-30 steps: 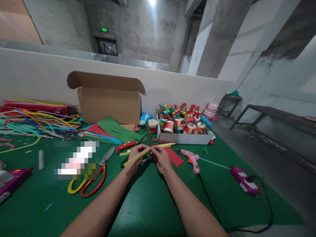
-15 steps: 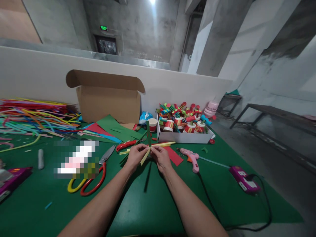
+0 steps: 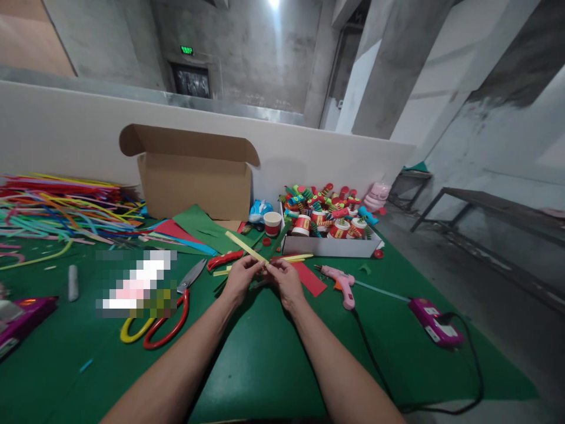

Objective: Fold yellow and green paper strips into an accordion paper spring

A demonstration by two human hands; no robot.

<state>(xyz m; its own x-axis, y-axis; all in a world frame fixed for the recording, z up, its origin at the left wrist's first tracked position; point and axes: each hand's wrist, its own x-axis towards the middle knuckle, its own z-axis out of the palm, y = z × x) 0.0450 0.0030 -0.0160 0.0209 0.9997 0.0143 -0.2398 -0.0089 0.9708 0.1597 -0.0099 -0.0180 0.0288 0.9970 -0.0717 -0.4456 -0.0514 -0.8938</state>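
Note:
My left hand [image 3: 241, 277] and my right hand [image 3: 286, 281] meet over the green table [image 3: 273, 365], fingers pinched together on two crossed paper strips. A yellow strip [image 3: 243, 246] sticks up and to the left from the pinch. A green strip [image 3: 279, 238] runs up and to the right from the same point. Further loose yellow strips [image 3: 295, 257] lie flat just behind my hands, beside a red paper piece [image 3: 311, 279].
Red-handled scissors [image 3: 165, 321] lie left of my hands, a red cutter [image 3: 225, 259] behind them. A pink glue gun [image 3: 342, 284] with its cord lies to the right. Behind stand an open cardboard box [image 3: 194, 176], a paper cup [image 3: 272, 223], a white tray [image 3: 326, 246] of colourful finished pieces, and heaped strips [image 3: 57, 206].
The yellow strip has swung from pointing down-left to sticking up and left. The green strip has tipped from upright toward the right. My hands stayed in place.

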